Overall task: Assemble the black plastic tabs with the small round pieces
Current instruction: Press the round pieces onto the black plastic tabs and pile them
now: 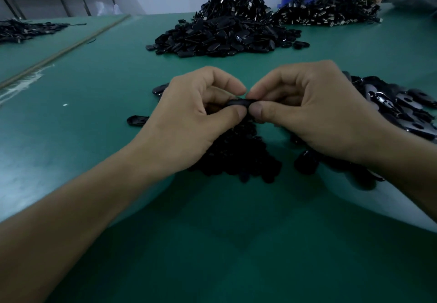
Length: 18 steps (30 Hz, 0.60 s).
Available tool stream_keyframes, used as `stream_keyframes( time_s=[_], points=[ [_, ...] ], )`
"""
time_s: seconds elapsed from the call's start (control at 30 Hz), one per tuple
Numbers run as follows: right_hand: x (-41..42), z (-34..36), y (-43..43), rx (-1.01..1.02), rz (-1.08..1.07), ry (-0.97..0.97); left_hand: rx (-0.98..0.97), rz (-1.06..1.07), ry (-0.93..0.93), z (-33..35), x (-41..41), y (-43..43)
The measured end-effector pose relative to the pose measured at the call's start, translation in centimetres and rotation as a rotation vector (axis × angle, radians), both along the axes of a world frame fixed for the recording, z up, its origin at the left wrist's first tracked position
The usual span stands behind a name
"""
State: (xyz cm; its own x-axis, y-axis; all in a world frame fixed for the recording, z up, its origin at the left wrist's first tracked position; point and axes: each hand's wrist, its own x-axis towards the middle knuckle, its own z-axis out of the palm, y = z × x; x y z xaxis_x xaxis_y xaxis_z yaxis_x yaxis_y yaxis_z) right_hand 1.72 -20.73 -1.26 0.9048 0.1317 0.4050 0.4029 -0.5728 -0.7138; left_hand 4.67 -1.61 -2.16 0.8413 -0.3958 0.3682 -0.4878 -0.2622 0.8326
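Observation:
My left hand (189, 118) and my right hand (314, 111) meet over the green table (94, 118), thumbs and forefingers pinching one black plastic tab (238, 102) between them. The tab is seen edge-on and mostly covered by fingertips; whether a small round piece is in it cannot be seen. Below the hands lies a heap of small round black pieces (238, 158). A pile of flat black tabs (402, 108) spreads to the right of my right hand.
A large mound of black tabs and looped cords (224, 32) sits at the back centre, with another pile (328, 14) behind it to the right. Loose tabs (137, 121) lie left of my left hand. A further dark pile (26, 30) lies far left.

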Motion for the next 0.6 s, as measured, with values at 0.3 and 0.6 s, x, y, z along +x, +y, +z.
stream_keyframes(
  time_s=[0.3, 0.6],
  points=[
    [-0.23, 0.27, -0.2, 0.058, 0.021, 0.074, -0.058, 0.0, 0.071, -0.02, 0.22, 0.1],
    [-0.38, 0.75, 0.42, -0.032, -0.064, 0.067, -0.033, -0.001, 0.06, 0.35, 0.02, 0.21]
  ],
)
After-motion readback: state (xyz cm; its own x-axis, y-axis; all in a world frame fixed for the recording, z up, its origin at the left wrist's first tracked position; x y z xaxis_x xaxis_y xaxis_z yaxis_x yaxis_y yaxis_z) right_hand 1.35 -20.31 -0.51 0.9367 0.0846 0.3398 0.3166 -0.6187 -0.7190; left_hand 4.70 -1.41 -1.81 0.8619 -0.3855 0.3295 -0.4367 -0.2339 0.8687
